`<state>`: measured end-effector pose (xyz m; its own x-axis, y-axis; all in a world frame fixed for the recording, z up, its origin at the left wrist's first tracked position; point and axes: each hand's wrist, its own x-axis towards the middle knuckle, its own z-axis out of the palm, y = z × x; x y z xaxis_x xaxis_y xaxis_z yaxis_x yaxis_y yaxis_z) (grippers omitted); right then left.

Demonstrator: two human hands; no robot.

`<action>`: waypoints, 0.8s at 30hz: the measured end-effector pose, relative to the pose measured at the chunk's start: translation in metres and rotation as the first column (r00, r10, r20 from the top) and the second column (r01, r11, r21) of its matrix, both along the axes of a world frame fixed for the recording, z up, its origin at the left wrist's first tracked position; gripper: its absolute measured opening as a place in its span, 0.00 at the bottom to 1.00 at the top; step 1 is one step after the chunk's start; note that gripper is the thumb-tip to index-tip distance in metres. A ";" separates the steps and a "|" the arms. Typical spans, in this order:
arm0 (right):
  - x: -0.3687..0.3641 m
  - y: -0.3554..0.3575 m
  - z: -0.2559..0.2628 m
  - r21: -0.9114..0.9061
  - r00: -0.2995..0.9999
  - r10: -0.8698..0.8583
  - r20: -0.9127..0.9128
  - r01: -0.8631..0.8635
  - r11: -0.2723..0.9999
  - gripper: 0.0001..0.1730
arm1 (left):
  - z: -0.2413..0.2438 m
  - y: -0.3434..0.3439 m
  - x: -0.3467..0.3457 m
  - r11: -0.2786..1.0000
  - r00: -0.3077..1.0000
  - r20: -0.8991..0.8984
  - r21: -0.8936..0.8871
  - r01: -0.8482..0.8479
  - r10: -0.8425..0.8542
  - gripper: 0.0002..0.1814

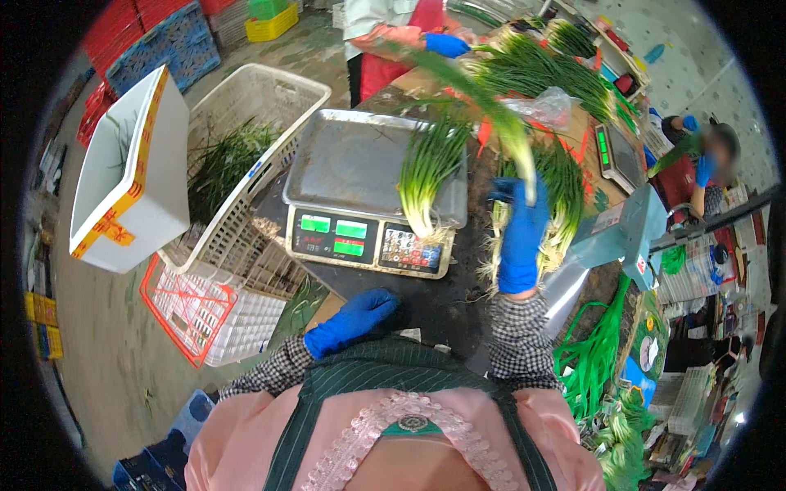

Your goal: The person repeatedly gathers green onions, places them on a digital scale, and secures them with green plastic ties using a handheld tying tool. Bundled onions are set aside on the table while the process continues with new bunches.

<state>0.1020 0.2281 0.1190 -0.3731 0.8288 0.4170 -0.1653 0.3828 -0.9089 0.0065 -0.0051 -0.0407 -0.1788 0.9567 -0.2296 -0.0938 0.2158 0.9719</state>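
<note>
My right hand [522,239], in a blue glove, grips the pale root end of a scallion bunch [519,144]. Its green tops sweep up and left, blurred by motion. Beneath and beside that hand lie more scallions [564,208] with stringy roots. My left hand [353,320], also gloved in blue, rests by the near table edge below the scale; its fingers look together and its palm side is hidden. On the right part of the metal pan of a digital scale [350,162] sits another scallion bunch [433,169], roots towards me over the keypad.
Left of the scale stand a plastic crate [245,245] with loose greens and a white foam box [132,184]. Across the table, a co-worker's gloved hand [447,45] is near a scallion pile [528,73]. At right are a teal device [620,233] and green netting [592,356].
</note>
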 end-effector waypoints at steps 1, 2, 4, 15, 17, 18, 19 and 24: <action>0.008 0.000 0.004 -0.009 0.998 -0.062 -0.005 0.062 0.998 0.15 | 0.002 0.002 -0.003 1.000 1.000 -0.026 0.016 0.012 -0.011 0.15; 0.016 0.002 0.005 -0.032 0.994 -0.103 -0.028 0.102 0.994 0.15 | 0.004 0.005 -0.005 0.999 0.998 -0.051 0.032 0.023 -0.021 0.15; 0.033 0.007 0.000 -0.023 0.976 -0.202 -0.078 0.201 0.979 0.15 | 0.001 0.013 -0.013 0.995 0.996 0.002 0.047 0.090 -0.090 0.17; 0.116 0.045 -0.033 0.024 0.849 -0.504 -0.155 0.514 0.858 0.18 | 0.056 0.086 -0.013 0.993 0.840 0.532 -0.096 -0.068 0.109 0.25; 0.134 0.061 -0.050 0.108 0.753 -0.658 -0.004 0.655 0.748 0.21 | 0.051 0.103 -0.011 0.992 0.756 0.646 -0.119 -0.042 0.110 0.26; 0.137 0.066 -0.063 0.159 0.736 -0.676 0.011 0.667 0.728 0.24 | 0.051 0.110 -0.009 0.991 0.735 0.666 -0.118 -0.064 0.126 0.26; 0.138 0.063 -0.073 0.013 0.807 -0.588 0.055 0.588 0.809 0.26 | 0.051 0.116 -0.007 0.990 0.711 0.690 -0.115 -0.077 0.135 0.25; 0.156 0.045 -0.154 0.091 0.502 -0.355 0.789 0.476 0.875 0.33 | 0.039 0.126 -0.015 1.000 0.562 0.827 -0.009 0.007 0.003 0.22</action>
<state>0.2576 0.2732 -0.0347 -0.0937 0.9950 0.0346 0.7556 0.0937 -0.6483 -0.0081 0.1209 -0.0018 0.0960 0.9537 -0.2851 -0.8552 0.2256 0.4667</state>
